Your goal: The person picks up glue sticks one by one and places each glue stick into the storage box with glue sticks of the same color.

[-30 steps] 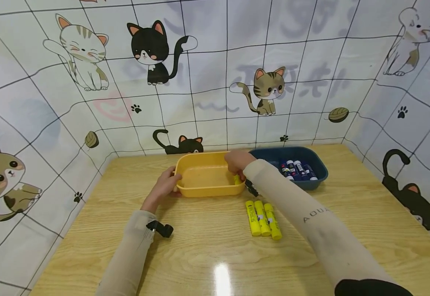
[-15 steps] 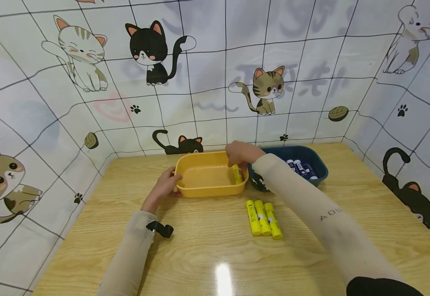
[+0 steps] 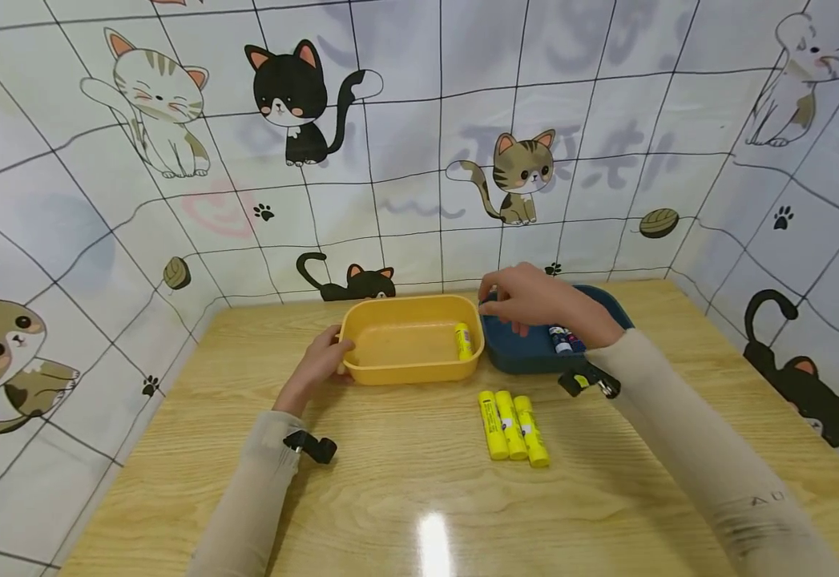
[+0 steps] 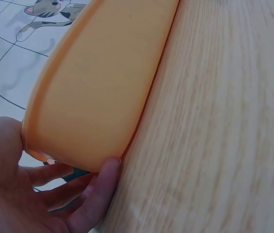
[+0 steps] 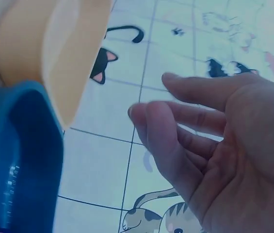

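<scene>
Backdrop: pale cat-print wall covering (image 3: pixel 405 168) with dark grid lines, behind and to both sides of your table (image 3: pixel 361 489); light wood grain, bright glare spot near the front edge.
Blue bin: dark blue bin (image 3: pixel 527 363), just beside the yellow one's right end; can't tell if the two touch.
Dark tubes: small dark tubes (image 3: pixel 562 340) with white parts inside the blue bin, partly hidden by your right hand and wrist.
In the way: your right sleeve (image 3: pixel 707 449) crosses the table's right side; black wrist camera (image 3: pixel 589 379) sits in front of the blue bin.
Loose sticks: three yellow sticks (image 3: pixel 510 425) lie side by side on the table, in front of where the bins meet; dark print, white patches, rightmost a bit nearer you.
Yellow bin: yellow-orange bin (image 3: pixel 412 373), on the table by the back wall, rounded corners, smooth plain sides, sitting upright.
Stick inside: one yellow stick (image 3: pixel 465 342) at the bin's right end, pointing front to back, close to the end wall.
Left hand: your left hand (image 3: pixel 321 357) grips the yellow bin's left end, fingers curled round it.
Right hand: your right hand (image 3: pixel 534 296) hangs over the blue bin, fingers loosely bent, thumb apart, empty.
</scene>
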### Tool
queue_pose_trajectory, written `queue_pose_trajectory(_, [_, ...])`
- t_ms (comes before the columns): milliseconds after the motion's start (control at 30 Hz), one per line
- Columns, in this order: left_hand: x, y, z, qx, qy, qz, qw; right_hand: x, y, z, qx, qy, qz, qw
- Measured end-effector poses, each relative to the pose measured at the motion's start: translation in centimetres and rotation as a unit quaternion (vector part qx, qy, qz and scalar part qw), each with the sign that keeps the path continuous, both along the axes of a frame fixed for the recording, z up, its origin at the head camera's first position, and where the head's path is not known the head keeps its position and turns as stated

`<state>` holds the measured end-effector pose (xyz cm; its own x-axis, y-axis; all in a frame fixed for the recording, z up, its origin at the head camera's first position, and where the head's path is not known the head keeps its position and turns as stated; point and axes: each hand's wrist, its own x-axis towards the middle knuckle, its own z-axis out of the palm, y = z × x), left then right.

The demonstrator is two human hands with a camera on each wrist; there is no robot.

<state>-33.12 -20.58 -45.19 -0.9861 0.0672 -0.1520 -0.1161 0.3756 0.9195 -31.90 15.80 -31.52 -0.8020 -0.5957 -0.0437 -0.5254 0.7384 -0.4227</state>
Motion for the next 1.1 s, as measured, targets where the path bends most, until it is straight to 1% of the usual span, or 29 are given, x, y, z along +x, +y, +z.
queue_pose_trajectory(100, [0.0,0.1,0.0,0.002,0.001,0.0,1.0,2.4,1.3,-1.1,-0.023,-0.015,0.009,1.0])
queue_pose_trajectory(233, [0.1,-0.1,0.0,0.003,-0.002,0.0,1.0,4.8,2.7,-2.9,-0.049,-0.042,0.027,0.998])
queue_pose_trajectory(333, [0.1,-0.2,-0.1,0.004,-0.003,0.001,1.0,5.9,3.6,-4.3,-0.063,-0.066,0.03,0.995])
queue_pose_trajectory(433, [0.2,-0.2,-0.2,0.006,-0.003,0.002,1.0,6.6,4.5,-5.6,-0.069,-0.089,0.018,0.993])
queue_pose_trajectory(533, [0.2,-0.2,-0.2,0.006,-0.004,0.0,1.0,6.9,5.2,-6.7,-0.065,-0.108,0.006,0.992])
queue_pose_trajectory(633, [0.1,-0.2,-0.1,0.004,-0.001,-0.002,1.0,6.9,5.6,-7.5,-0.06,-0.135,-0.002,0.989])
queue_pose_trajectory(767, [0.2,-0.4,0.1,-0.002,0.001,0.0,1.0,6.6,5.7,-8.3,-0.054,-0.168,-0.004,0.984])
queue_pose_trajectory(900, [0.2,-0.3,0.1,-0.001,0.002,-0.003,1.0,6.4,5.9,-9.1,-0.036,-0.188,-0.005,0.981])
queue_pose_trajectory(1033, [0.1,-0.1,0.0,0.005,0.001,-0.003,1.0,6.2,6.4,-10.2,-0.036,-0.214,-0.004,0.976])
queue_pose_trajectory(1100, [0.0,0.0,-0.1,0.006,0.002,-0.003,1.0,6.1,6.7,-10.8,-0.046,-0.226,-0.003,0.973])
